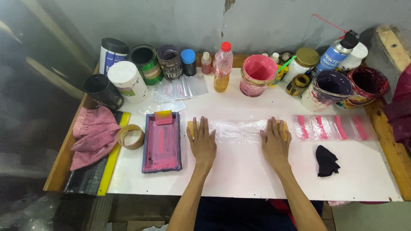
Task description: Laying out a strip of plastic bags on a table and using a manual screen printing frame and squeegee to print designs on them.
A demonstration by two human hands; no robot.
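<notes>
Head view, near to far. At the lower centre of the frame both forearms reached up onto the white bench (239, 175). The left hand (202, 141) and right hand (275, 142) lay flat, fingers extended, grasping nothing; each palm pressed down one end of a clear plastic bag (239, 130) at mid-frame, over what appeared to be small yellow pieces at its two ends. The bag lay spread and flattened, with no print visible on it. The pink-stained printing screen (162, 143), a squeegee (163, 116) resting on its top edge, sat unlifted just left of the left hand, so positioning appeared done and inking appeared still to come. A row of pink-striped bags (329, 127) lay to the right. Ink pots (258, 75) lined the far wall.
</notes>
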